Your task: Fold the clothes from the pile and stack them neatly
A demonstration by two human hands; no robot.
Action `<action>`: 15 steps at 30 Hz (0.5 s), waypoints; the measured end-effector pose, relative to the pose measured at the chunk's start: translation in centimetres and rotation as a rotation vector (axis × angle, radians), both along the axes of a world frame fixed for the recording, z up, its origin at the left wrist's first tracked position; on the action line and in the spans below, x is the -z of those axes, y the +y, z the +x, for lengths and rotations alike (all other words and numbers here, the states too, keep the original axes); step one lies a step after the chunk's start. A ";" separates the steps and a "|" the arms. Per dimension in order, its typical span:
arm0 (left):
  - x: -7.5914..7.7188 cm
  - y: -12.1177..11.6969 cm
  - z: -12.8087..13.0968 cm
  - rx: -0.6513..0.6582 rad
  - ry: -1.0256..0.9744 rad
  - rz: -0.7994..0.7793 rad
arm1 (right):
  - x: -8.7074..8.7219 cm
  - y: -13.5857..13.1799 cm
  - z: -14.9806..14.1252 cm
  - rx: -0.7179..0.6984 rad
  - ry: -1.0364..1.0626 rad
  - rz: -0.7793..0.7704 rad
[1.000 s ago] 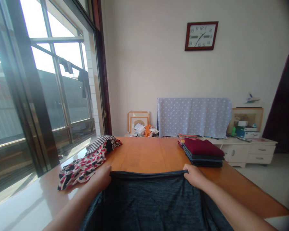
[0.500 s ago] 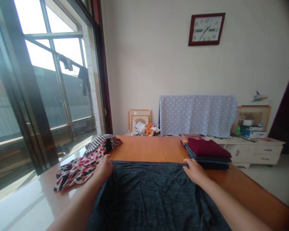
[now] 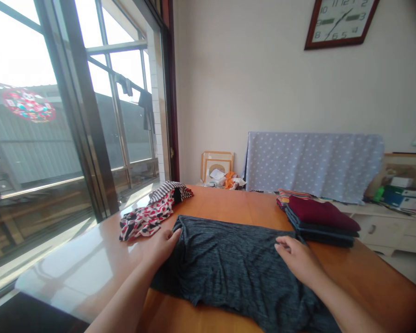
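A dark blue-grey heathered garment (image 3: pixel 235 259) lies wrinkled across the wooden table, its far edge fairly straight. At its left side, my left hand (image 3: pixel 167 244) is closed, with thumb and fingertips pinching the cloth near the upper left corner. My right hand (image 3: pixel 296 256) is over the right part of the garment, fingers loosely bent and thumb apart, with no cloth visibly gripped. Just beyond that hand stands a stack of folded clothes, a maroon piece (image 3: pixel 322 213) on top of dark ones. Past my left hand lie a red, black and white patterned garment (image 3: pixel 147 217) and a striped cloth (image 3: pixel 164 190).
The glossy wooden table (image 3: pixel 225 201) runs toward the far wall, beside a large window (image 3: pixel 131 115) on the left. Behind it are a polka-dot cover (image 3: pixel 312 162), leaning frames (image 3: pixel 208 162) and a white cabinet (image 3: pixel 374 229). A clock (image 3: pixel 341 23) hangs above.
The view has turned left. The garment now lies down on the table, with bare wood showing along its near edge. My right hand has come off its far right corner and moved inward.
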State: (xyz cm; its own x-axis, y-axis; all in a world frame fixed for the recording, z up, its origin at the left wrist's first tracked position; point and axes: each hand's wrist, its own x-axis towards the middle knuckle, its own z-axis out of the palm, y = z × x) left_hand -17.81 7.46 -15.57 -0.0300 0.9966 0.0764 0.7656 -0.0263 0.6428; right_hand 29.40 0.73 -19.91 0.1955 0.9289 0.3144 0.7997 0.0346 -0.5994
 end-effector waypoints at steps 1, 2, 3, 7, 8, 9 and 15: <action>0.0 -0.6 0.2 0.007 0.051 0.007 | -0.2 -0.7 -0.5 -0.007 -0.001 -0.001; 0.0 -1.1 0.4 0.009 0.107 0.017 | -0.4 -1.4 -1.0 -0.012 -0.008 0.000; 0.1 -1.6 0.5 0.011 0.159 0.025 | -0.5 -2.0 -1.6 -0.015 -0.019 0.004; 0.2 -2.8 0.8 -0.009 0.275 0.047 | -0.5 -3.9 -3.1 -0.011 -0.098 0.039; 0.3 -3.0 0.7 -0.031 0.296 0.063 | -0.3 -4.2 -3.3 -0.007 -0.125 0.051; 0.4 -3.1 0.5 -0.059 0.312 0.075 | -0.1 -4.4 -3.5 -0.003 -0.154 0.060; 1.4 -3.7 -1.2 -0.239 0.407 0.014 | 1.2 -4.9 -3.5 0.039 -0.341 0.045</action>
State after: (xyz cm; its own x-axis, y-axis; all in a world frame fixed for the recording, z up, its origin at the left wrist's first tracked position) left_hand -19.06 3.74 -16.99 -0.2237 0.9641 0.1430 0.9407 0.1752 0.2904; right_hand 25.94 -4.15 -21.09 0.1072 0.9066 0.4082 0.9549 0.0203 -0.2961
